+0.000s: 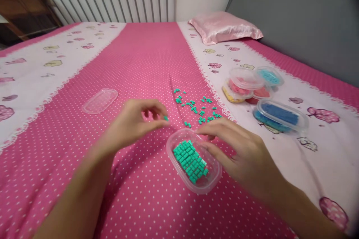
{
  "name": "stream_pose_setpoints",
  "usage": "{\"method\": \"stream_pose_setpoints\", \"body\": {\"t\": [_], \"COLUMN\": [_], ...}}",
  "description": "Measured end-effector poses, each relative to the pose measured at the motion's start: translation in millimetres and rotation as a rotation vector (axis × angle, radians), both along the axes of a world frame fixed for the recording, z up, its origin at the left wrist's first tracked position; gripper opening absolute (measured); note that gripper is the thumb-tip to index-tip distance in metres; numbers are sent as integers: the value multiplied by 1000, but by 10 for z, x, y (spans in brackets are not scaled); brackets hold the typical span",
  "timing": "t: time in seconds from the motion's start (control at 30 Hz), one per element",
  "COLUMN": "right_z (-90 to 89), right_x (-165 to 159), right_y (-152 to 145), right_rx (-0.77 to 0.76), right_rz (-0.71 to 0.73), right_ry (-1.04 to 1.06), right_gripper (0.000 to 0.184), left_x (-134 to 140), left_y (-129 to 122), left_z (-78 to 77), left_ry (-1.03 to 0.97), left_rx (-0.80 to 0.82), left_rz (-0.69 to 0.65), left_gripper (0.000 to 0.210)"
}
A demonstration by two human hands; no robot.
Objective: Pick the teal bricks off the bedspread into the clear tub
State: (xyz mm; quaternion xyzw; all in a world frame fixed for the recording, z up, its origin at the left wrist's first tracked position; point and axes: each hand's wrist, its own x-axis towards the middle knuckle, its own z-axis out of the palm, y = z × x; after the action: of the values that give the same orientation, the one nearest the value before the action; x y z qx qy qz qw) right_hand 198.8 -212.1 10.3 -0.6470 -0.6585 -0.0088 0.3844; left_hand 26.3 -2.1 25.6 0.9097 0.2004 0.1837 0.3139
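Between the thumb and finger of my left hand (140, 117) is a small green block (166, 118), held above the bedspread to the left of the container. My right hand (241, 149) is at the far right side of a clear plastic container (173, 157), its thumb and index finger closed at the rim. Inside that container, small green blocks (190, 160) lie packed in neat rows. Loose green blocks (193, 108) are scattered on the cloth beyond it, some partly hidden behind my right hand. A clear lid (101, 101) rests flat on the left.
On the right stand lidded containers of red pieces (238, 85), yellow pieces (233, 95), light blue pieces (269, 76) and dark blue pieces (280, 114). A pink pillow (224, 26) lies at the back against the grey headboard (294, 18). A pink dotted bedspread (140, 59) covers the bed.
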Motion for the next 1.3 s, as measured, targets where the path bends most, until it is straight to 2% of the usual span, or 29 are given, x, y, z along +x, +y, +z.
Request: {"method": "stream_pose_setpoints", "body": {"t": [0.07, 0.13, 0.37, 0.5, 0.7, 0.93, 1.1, 1.3], "right_z": [19, 30, 19, -10, -39, -100, -140, -168], "right_x": [-73, -120, -119, -110, -64, -63, -171, -152], "right_y": [17, 32, 64, 71, 62, 67, 87, 98], "right_rx": [12, -2, -67, -108, -135, -230, -266, -310], "right_rz": [13, 13, -56, -75, -21, 34, -16, -16], "right_ry": [62, 113, 190, 187, 126, -329, -509, -554], "right_gripper": [15, 13, 16, 16, 18, 31, 34, 35], "left_x": [136, 220, 245, 265, 257, 82, 70, 94], "left_y": [-248, -405, -482, -514, -419, -94, -69, -77], "left_z": [-31, -85, -207, -260, -262, -64, -87, -118], "left_ry": [-105, -161, -261, -272, -224, -119, -132, -149], "left_rx": [-116, -134, 57, 98, 216, 193, 172, 160], "left_rz": [-181, -271, -332, -372, -366, -238, -220, -241], "left_gripper": [12, 9, 16, 22, 27, 26, 20, 15]}}
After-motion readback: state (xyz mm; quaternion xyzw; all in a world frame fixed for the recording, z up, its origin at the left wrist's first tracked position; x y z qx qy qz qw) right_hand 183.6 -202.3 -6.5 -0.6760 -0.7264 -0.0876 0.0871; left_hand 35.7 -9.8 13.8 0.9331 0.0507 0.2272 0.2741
